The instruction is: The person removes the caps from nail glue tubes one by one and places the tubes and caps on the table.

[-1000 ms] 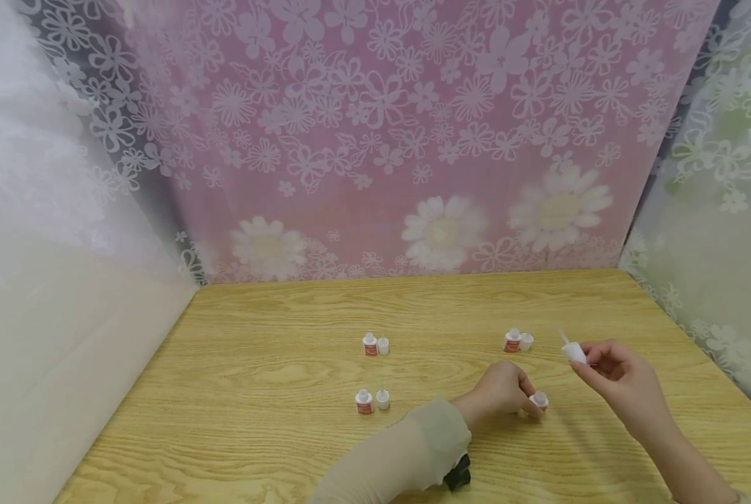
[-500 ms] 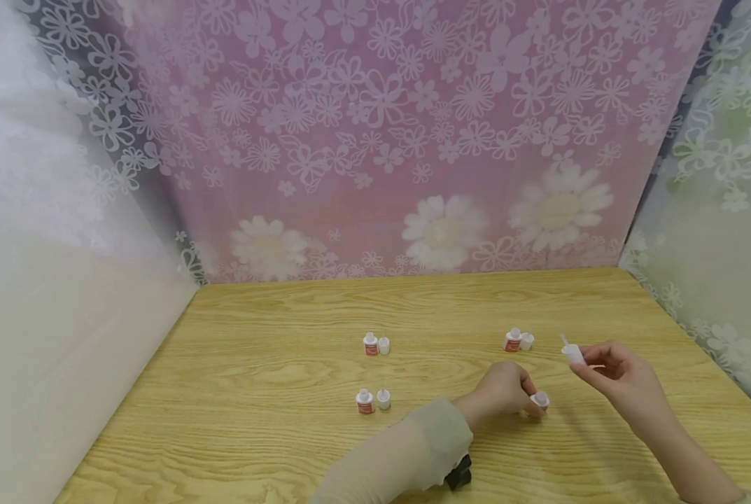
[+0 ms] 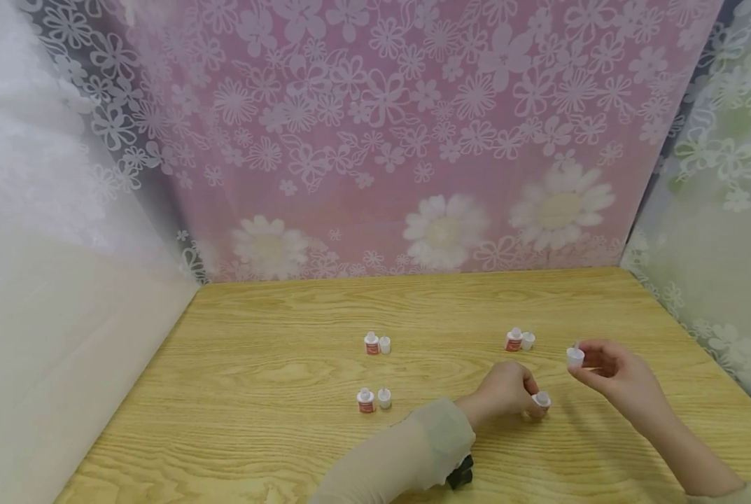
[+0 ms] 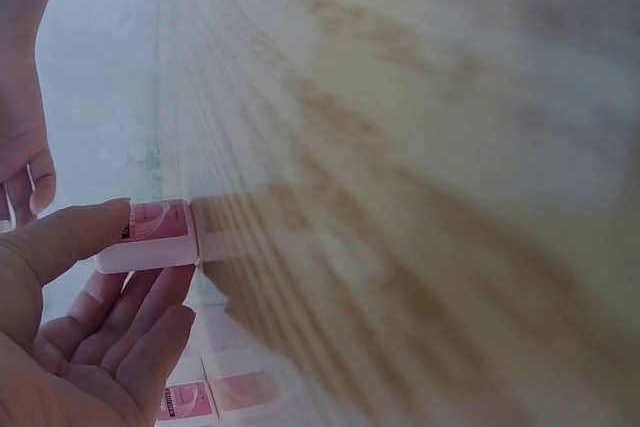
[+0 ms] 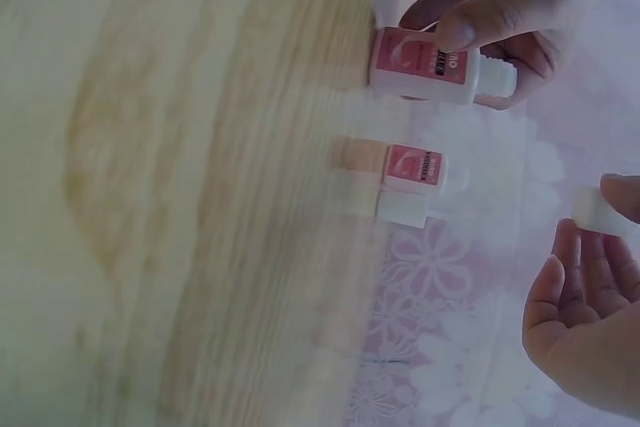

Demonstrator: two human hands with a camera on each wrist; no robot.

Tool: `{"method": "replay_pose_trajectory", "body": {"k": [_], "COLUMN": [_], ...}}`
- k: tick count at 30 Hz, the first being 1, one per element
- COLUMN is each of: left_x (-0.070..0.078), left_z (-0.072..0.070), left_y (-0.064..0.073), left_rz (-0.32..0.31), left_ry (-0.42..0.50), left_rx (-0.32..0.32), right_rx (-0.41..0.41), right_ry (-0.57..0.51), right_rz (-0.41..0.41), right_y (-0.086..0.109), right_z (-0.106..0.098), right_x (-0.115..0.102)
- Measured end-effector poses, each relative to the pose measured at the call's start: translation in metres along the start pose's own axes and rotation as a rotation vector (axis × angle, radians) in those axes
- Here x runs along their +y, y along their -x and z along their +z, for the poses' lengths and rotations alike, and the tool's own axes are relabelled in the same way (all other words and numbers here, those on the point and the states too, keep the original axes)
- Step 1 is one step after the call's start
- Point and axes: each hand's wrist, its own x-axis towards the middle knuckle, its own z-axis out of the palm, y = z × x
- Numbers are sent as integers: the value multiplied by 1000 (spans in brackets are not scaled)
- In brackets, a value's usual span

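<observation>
My left hand (image 3: 504,388) pinches a small white bottle (image 3: 542,400) with a red label, which stands uncapped on the table. In the left wrist view the thumb lies over the label of this bottle (image 4: 160,232). To the right and a little higher, my right hand (image 3: 627,385) holds a white cap (image 3: 574,358) between thumb and fingers, its thin stem pointing up. The right wrist view shows the same cap (image 5: 598,212) at its right edge, apart from the bottle (image 5: 425,67) with its bare white neck.
Behind my hands stands another open bottle (image 3: 513,340) beside its cap (image 3: 528,341). Leftward are two more open bottles, one farther (image 3: 372,344) and one nearer (image 3: 365,401), each with an upturned cap. Flowered sheets (image 3: 350,140) enclose the wooden table (image 3: 255,434).
The cap in my right hand has turned, its stem going from leaning up-left to nearly upright. My left hand keeps hold of the bottle in place.
</observation>
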Motion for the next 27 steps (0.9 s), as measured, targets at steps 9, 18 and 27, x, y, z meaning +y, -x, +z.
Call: {"method": "replay_pose_trajectory", "body": {"k": [9, 18, 27], "left_x": [-1, 1, 2], "left_z": [2, -1, 0], "left_y": [-1, -1, 0], "left_rz": [9, 8, -8], "left_ry": [-30, -38, -34], "left_rx": [10, 14, 7], "right_rx": [-118, -239, -333], "right_ry": [8, 47, 91], "right_rz": [15, -60, -153], "right_y": [-3, -8, -11], "right_z": [3, 9, 17], "right_x": [11, 20, 33]}}
